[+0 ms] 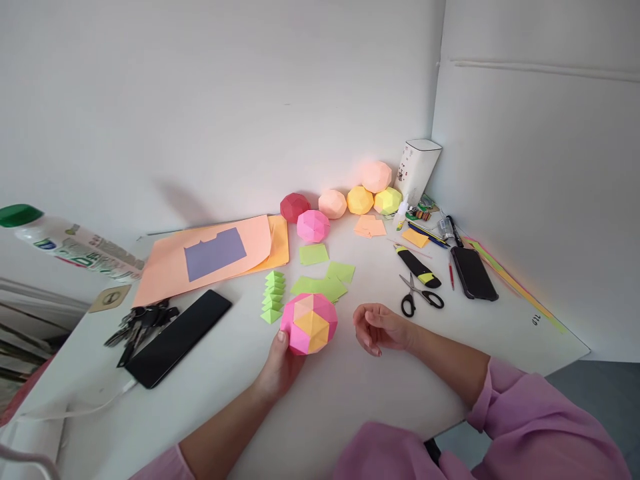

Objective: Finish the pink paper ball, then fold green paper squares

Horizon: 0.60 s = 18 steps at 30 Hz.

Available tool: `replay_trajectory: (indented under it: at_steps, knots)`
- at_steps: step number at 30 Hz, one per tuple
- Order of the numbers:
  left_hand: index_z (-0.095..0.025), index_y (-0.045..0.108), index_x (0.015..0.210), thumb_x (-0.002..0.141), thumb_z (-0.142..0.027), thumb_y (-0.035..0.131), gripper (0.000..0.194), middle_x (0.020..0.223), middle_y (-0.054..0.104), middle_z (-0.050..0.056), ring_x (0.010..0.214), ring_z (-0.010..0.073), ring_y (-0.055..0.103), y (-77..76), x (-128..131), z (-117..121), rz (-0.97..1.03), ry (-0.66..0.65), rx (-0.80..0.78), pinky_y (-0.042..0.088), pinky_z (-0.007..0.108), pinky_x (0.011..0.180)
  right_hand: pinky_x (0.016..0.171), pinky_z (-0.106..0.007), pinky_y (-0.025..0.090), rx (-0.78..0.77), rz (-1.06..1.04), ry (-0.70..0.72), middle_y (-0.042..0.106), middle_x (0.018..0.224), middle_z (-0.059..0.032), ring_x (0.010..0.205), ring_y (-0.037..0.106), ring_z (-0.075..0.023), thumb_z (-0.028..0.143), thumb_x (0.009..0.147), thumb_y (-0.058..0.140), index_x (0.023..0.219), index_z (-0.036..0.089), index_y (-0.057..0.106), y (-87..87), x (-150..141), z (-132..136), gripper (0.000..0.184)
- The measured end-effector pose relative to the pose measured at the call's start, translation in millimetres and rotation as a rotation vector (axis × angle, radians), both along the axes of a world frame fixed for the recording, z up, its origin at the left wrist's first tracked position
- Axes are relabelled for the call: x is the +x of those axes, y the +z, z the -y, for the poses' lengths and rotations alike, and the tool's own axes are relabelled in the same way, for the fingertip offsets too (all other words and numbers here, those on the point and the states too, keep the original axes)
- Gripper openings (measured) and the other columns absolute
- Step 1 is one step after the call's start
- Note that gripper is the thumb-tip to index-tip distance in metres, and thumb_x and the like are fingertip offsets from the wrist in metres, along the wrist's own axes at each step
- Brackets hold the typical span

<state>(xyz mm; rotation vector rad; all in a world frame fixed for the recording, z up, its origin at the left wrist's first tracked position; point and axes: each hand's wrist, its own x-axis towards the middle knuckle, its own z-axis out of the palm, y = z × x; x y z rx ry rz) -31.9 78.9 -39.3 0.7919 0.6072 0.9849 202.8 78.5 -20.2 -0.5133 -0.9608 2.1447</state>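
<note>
My left hand [281,368] grips a faceted paper ball [311,323] in pink, peach and orange above the table's front part. Its thumb lies on the ball's left side, and the other fingers are mostly hidden behind it. To the right of the ball, apart from it, my right hand [383,327] is loosely curled, fingers apart, with nothing visible in it. Behind the ball lie green paper squares [323,287]. A row of folded green paper pieces [273,297] stands to its left. Scissors [419,295] lie beyond my right hand.
Several finished paper balls [313,226] sit along the wall. A cutter knife [418,267], a glue bottle [401,213] and a phone [473,273] lie to the right. Leftward are peach paper sheets [165,270], a black flat device [179,339], keys [145,320] and a green-capped bottle [70,243].
</note>
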Motion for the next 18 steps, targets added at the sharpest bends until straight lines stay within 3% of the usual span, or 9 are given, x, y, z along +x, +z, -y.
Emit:
replay_trajectory:
  at_steps: [8,14,18]
  knots:
    - [-0.021,0.045,0.134,0.082,-0.066,0.045,0.069,0.132,0.054,0.012,0.129,0.0328,0.041,4.5,1.6,0.0,-0.003,-0.019,0.030,0.036,0.046,0.106,0.042,-0.021,0.042,-0.059,0.001,-0.044,0.060,0.062,0.0016,0.051,0.060,-0.0120,0.017,0.076,0.068,0.078,0.014,0.058,-1.8,0.3,-2.2,0.011]
    - [-0.021,0.045,0.134,0.084,-0.064,0.044,0.066,0.131,0.054,0.011,0.129,0.0320,0.040,4.8,1.8,-0.9,0.021,-0.028,0.054,0.036,0.044,0.106,0.060,-0.027,0.049,-0.042,-0.020,-0.069,0.055,0.072,0.0014,0.066,0.059,-0.0114,0.013,0.071,0.073,0.078,0.015,0.061,-0.2,-1.5,-3.3,0.014]
    - [-0.021,0.046,0.134,0.084,-0.063,0.045,0.065,0.132,0.053,0.011,0.129,0.0316,0.040,4.8,1.9,-1.7,0.055,-0.026,0.056,0.035,0.044,0.107,0.066,-0.029,0.046,-0.035,-0.033,-0.092,0.050,0.072,0.0025,0.067,0.054,-0.0101,0.010,0.070,0.073,0.077,0.015,0.063,-0.8,-3.3,-3.6,0.014]
